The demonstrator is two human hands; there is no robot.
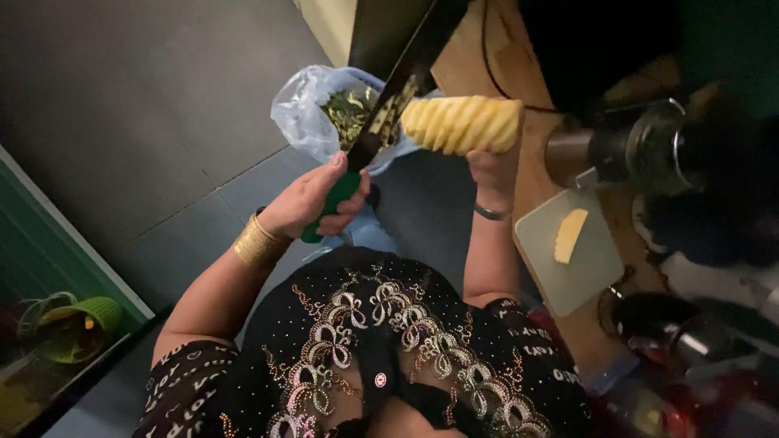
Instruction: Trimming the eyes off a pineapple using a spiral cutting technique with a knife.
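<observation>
By the left edge of the floor, a green basket [81,320] sits in a dim corner; what is in it is hard to see. Next, the left hand [307,203] has its grip closed tight around the green handle of a long knife [381,122]. Behind the blade, a clear plastic bag [304,113] holds green peel scraps. The right hand [493,166] has its grip wrapped under a peeled yellow pineapple [461,123], held up in the air. On the worktop, a pineapple slice [570,235] lies on a pale cutting board [588,276]. The pots at the right edge are too dark to make out.

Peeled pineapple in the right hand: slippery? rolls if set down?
Probably slippery: the pineapple is fully peeled, its wet-looking flesh bare in the right hand. Its rounded, spiral-grooved body would likely roll on a flat surface. Looks dense for its size.
</observation>
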